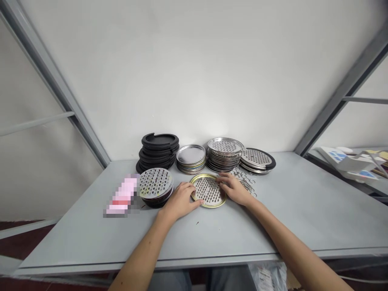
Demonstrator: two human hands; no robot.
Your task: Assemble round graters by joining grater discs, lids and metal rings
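A round metal grater disc (209,192) with rows of raised holes lies in a gold-rimmed ring in front of me. My left hand (182,200) grips its left side, thumb along the near edge and fingers curled at the rim. On the far right edge, my right hand (235,189) has its fingers bent over the rim, thumb close to them. Just left of my left hand is a pile of grater plates (156,184). Small metal rings with clips (247,184) lie scattered beyond my right hand.
Along the wall stand a stack of black rings (160,141), a stack of shallow metal lids (190,154), a stack of rimmed grater discs (226,146) and black-edged graters (257,159). A blurred pink item (123,196) lies left. White boxes (345,161) sit on a shelf at right.
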